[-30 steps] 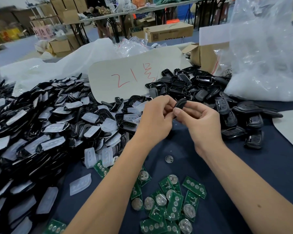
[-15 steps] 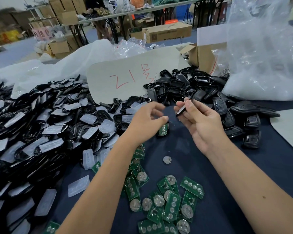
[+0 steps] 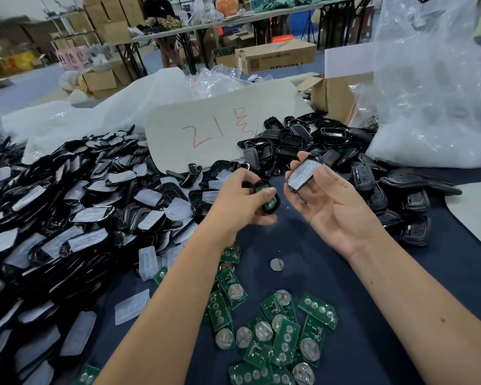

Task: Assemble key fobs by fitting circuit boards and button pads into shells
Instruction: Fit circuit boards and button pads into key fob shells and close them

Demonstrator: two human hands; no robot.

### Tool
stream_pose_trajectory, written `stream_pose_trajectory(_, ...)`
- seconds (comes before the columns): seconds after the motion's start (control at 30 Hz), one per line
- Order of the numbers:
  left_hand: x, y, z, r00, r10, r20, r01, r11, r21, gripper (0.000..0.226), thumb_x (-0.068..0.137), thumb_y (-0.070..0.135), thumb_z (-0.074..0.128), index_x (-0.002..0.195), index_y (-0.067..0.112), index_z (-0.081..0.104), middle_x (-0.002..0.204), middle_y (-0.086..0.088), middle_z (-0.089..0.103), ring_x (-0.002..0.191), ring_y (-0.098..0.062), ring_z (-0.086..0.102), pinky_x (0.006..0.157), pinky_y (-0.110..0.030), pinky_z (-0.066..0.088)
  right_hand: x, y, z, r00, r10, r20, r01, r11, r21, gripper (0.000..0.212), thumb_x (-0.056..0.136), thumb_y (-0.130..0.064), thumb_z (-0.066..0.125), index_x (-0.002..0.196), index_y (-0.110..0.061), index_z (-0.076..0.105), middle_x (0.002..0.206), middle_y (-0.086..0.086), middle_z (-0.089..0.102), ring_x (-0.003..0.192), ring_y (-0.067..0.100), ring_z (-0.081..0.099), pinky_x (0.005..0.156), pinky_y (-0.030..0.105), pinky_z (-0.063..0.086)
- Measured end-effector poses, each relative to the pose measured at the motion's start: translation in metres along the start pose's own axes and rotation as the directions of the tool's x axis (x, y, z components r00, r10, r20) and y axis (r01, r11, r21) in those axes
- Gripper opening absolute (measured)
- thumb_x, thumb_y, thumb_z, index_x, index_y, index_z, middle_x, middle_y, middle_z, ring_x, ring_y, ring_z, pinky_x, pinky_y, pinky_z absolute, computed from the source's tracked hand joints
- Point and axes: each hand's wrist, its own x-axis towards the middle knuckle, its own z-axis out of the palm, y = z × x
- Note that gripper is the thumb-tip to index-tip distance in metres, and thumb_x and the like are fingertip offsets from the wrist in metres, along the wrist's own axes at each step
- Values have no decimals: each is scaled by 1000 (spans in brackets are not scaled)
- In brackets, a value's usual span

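My left hand (image 3: 242,202) grips a black shell half with a green circuit board (image 3: 270,197) seated in it. My right hand (image 3: 331,207), palm up, pinches another black shell half holding a translucent button pad (image 3: 300,176) between thumb and fingertips. The two halves are apart, a small gap between them above the dark blue table (image 3: 303,240). Loose green circuit boards (image 3: 278,329) with coin cells lie near me between my forearms.
A large heap of black shells with white button pads (image 3: 67,212) fills the left. More black shells (image 3: 386,184) pile at the right and back. A lone coin cell (image 3: 276,264) lies mid-table. A card with red writing (image 3: 214,134), plastic bags and a cardboard box (image 3: 336,98) stand behind.
One second ago both hands held a shell together. They separated; my left hand picked up the shell half with the board, and my right hand turned its half pad-side up.
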Motion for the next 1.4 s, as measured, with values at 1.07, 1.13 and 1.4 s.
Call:
stream_pose_trajectory(1.07,-1,-2,2,987,158,35,-159,987,10,29,89,-4,74,112,14,71,84,-16,78,70,-27,76,70,-34,63,2,11,3,943,-176,-282,2,852,-524,41,68,-25,85,103,-6,79,101,15,77,93,24,71,90,40,62)
stream_pose_trajectory(1.13,-2,-2,5,984,173,28,-175,983,56,20,88,-4,77,105,4,71,82,-18,76,72,-30,76,69,-36,64,2,12,2,930,-218,-294,9,817,-577,31,74,-19,89,102,-8,79,97,10,80,90,20,72,83,35,63)
stream_pose_trajectory(1.4,-3,0,10,962,251,104,-268,938,218,16,93,-3,70,94,11,77,81,-3,77,77,-20,77,70,-32,64,4,16,-1,903,-313,-295,37,740,-671,16,71,-22,96,79,-22,81,82,1,80,75,11,72,75,33,62)
